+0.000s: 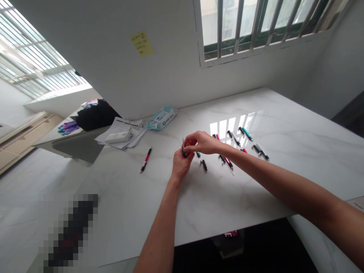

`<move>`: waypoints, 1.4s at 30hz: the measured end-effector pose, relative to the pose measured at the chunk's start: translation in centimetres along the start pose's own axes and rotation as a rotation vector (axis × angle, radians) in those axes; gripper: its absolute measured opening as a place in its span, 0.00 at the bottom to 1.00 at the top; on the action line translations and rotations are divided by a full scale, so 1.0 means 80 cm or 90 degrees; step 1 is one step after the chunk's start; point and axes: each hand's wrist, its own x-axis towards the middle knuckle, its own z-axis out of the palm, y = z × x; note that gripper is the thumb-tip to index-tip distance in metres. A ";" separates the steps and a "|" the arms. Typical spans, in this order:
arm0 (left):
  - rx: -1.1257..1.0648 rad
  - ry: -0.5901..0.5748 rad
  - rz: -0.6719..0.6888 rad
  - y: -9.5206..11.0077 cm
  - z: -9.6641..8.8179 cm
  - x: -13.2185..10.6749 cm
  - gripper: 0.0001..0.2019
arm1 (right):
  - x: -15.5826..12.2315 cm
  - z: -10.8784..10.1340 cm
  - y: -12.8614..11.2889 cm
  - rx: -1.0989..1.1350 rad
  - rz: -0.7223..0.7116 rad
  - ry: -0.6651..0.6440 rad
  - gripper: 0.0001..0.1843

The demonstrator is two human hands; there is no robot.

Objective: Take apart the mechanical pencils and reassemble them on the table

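Note:
Over the middle of the white table, my left hand (pixel 181 165) is closed around a teal pen (pixel 184 154), mostly hidden by the fingers. A thin, pale rod like a refill (pixel 183 143) stands up from it. From the right, my right hand (pixel 203 142) reaches across, its fingers pinched at the same pen; their exact hold is partly hidden. Just right of my hands lies a short black pen part (pixel 204 165). Farther right are several pen pieces, among them a teal barrel (pixel 247 134), a black barrel (pixel 262 152) and a white refill (pixel 229 168).
A red and black pen (pixel 146 160) lies to the left. Behind it are papers (pixel 132 141) with a white power strip (pixel 118 136) on top, and a blue wipes pack (pixel 162 118) by the wall. The marble-patterned table (pixel 216 212) ends at a near edge.

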 end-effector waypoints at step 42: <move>-0.289 0.195 -0.070 0.029 -0.037 0.010 0.16 | -0.015 -0.007 -0.025 -0.246 0.074 0.004 0.19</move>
